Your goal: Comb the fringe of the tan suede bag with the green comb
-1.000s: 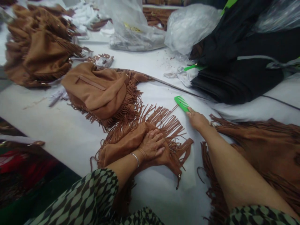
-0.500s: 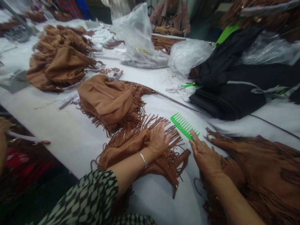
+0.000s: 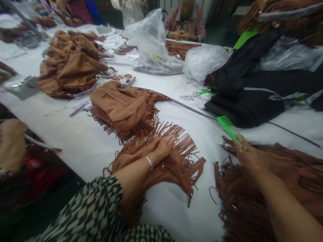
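A brown fringed bag (image 3: 161, 171) lies in front of me, its fringe fanned out on the white table (image 3: 202, 188). My left hand (image 3: 167, 145), with a bracelet at the wrist, rests on the bag near the base of the fringe; its fingers look curled together, and anything in them is too small to name. To the right, my right hand (image 3: 248, 151) holds a green comb (image 3: 227, 127) by one end, teeth upward, above the edge of another brown fringed bag (image 3: 285, 174).
Another tan fringed bag (image 3: 121, 104) lies beyond my left hand, with a brown pile (image 3: 72, 67) behind it. Folded black material (image 3: 247, 104) and plastic bags (image 3: 205, 62) are at the back. A person (image 3: 186, 23) sits across; another person's hand (image 3: 12, 144) is at the left edge.
My right hand has moved right with the comb, away from the fringe. My left hand's fingers, spread before, are now drawn together on the bag. The other person's hand shows more at the left.
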`<action>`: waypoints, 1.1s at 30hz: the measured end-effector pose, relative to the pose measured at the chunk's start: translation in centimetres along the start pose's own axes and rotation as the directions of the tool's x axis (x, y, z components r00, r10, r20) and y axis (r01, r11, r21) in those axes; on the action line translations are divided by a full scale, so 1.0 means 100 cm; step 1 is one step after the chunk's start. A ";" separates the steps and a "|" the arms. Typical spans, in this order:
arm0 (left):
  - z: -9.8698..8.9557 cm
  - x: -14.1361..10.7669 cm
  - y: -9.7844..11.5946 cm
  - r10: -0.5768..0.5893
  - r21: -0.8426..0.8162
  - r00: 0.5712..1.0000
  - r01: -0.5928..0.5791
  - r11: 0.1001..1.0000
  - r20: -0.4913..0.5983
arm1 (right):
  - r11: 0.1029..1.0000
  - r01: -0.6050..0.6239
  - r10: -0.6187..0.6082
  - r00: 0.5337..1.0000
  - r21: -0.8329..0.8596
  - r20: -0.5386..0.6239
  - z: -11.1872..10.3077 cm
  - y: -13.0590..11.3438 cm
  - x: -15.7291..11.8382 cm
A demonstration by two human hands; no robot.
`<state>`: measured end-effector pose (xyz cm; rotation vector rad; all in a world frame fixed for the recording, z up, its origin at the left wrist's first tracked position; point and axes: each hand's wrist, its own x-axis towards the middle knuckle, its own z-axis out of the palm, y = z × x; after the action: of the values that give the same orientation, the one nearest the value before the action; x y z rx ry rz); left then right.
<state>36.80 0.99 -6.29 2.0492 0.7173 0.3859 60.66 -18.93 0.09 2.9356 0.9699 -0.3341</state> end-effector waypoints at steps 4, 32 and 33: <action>0.008 0.004 0.011 -0.067 0.144 0.958 0.110 0.983 -0.279 | 0.976 0.077 -0.097 0.991 0.202 0.092 0.018 -0.034 -0.057; 0.064 -0.091 -0.029 0.428 0.403 0.854 -0.518 0.754 0.296 | 0.973 -0.001 -0.042 0.983 0.232 0.178 0.073 -0.036 0.031; 0.064 -0.090 -0.029 0.425 0.404 0.854 -0.517 0.754 0.300 | 0.970 0.023 -0.063 0.985 0.242 0.160 0.066 -0.034 0.042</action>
<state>32.06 -7.58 -12.15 2.7020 0.1556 0.3064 60.71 -14.35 -7.08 3.0343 1.0382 -0.7358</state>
